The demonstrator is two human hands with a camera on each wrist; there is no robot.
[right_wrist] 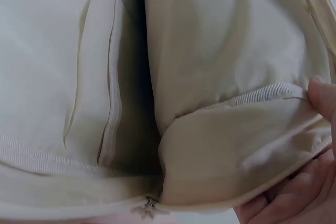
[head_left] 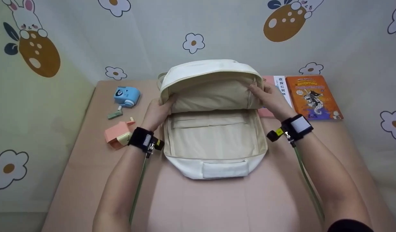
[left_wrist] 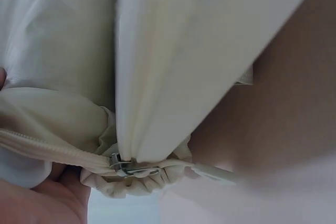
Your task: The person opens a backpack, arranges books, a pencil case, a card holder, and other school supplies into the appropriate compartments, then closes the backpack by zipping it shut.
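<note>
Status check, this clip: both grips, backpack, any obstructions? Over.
Left grip and right grip hold raised flap by its sides. White backpack unzipped, open. Pink item left of bag, orange book right, neither blocking the opening.

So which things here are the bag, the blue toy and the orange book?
Bag (head_left: 217, 141): head view, on the pale lining inside.
Blue toy (head_left: 128, 94): head view, on its body.
Orange book (head_left: 313, 96): head view, on its front cover.

Pale flower-print backdrop (head_left: 156, 42), rabbit motifs (head_left: 27, 21), pinkish tabletop (head_left: 214, 206)
</note>
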